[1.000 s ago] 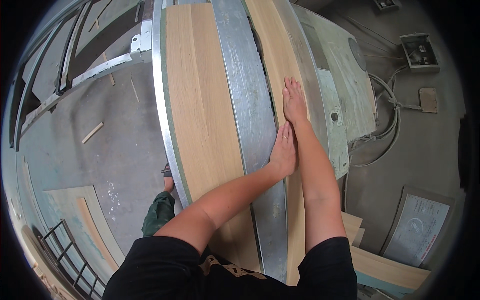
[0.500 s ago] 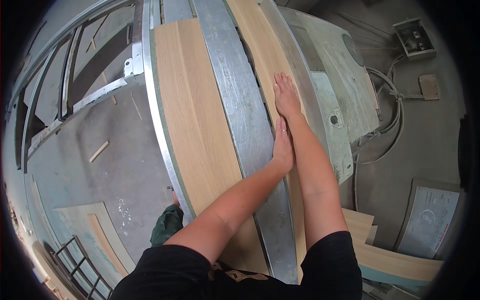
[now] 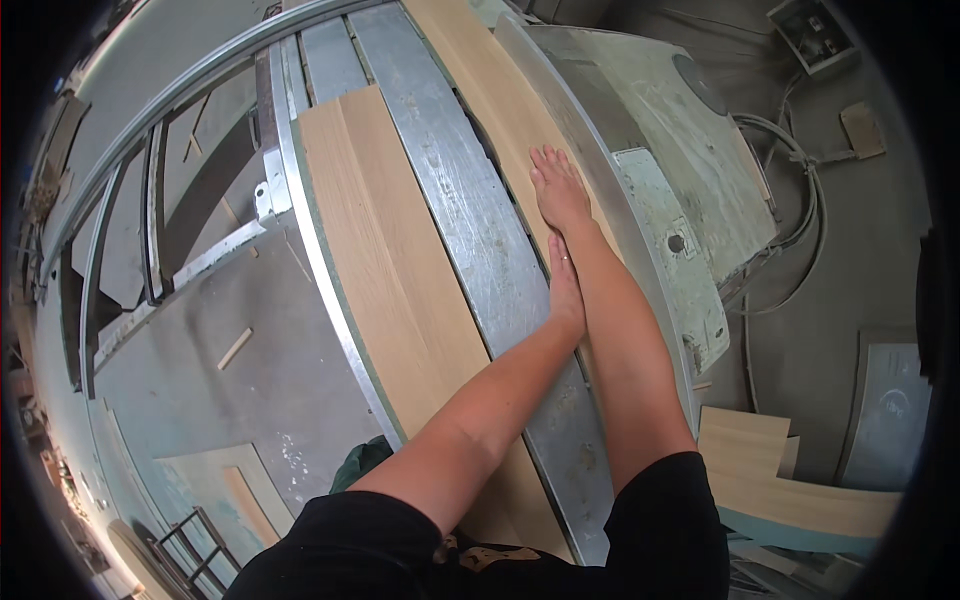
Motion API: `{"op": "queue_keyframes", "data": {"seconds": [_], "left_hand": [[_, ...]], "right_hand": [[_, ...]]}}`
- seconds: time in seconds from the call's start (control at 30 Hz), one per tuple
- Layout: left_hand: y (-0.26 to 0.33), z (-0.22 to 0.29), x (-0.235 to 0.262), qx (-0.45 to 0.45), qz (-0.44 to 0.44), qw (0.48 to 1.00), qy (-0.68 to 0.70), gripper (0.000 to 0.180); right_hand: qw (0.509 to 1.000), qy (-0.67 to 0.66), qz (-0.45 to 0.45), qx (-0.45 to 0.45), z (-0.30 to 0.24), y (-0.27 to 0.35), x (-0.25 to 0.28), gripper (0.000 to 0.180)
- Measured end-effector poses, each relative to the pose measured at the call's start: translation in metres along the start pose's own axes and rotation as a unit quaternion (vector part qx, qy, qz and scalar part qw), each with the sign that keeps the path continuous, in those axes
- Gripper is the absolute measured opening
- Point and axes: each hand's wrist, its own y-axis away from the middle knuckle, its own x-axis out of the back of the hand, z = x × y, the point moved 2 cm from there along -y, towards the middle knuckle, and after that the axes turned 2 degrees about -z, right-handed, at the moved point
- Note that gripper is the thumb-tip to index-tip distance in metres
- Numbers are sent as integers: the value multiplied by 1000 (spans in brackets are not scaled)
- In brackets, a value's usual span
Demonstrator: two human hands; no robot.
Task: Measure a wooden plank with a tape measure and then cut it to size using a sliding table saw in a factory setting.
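Note:
A long, narrow wood-grain board point(image 3: 490, 75) lies along the right of a metal machine table point(image 3: 470, 240), beside a raised metal fence point(image 3: 570, 90). My right hand point(image 3: 562, 190) rests flat on this board, palm down and fingers stretched forward. Just behind it, my left hand point(image 3: 566, 290) stands on its side, fingers straight, at the board's left edge; its wrist touches or nearly touches my right forearm. Neither hand grasps anything. A wider wood-grain board point(image 3: 385, 240) lies to the left, partly under my left forearm.
A metal frame point(image 3: 180, 280) extends left of the table. Cut boards point(image 3: 800, 500) with wood-grain faces are at the lower right. Hoses point(image 3: 815, 200) and an open box point(image 3: 812, 38) are on the right. Green cloth point(image 3: 362, 462) shows beside my left arm.
The view has shifted, so the table and frame sit lower in it. Both hands have moved slightly forward along the table, keeping their flat poses. The wider board looks unmoved on the table.

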Motion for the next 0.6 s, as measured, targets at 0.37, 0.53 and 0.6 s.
{"op": "queue_keyframes", "data": {"seconds": [0.37, 0.53, 0.6], "left_hand": [[-4, 12, 2, -20, 34, 999, -19, 74], [-17, 8, -35, 95, 130, 932, 323, 81], [-36, -16, -68, 81, 276, 952, 102, 77]], "right_hand": [[999, -7, 6, -50, 12, 7, 4, 51], [955, -282, 87, 16, -20, 133, 34, 40], [943, -315, 102, 9, -45, 215, 79, 28]]}}
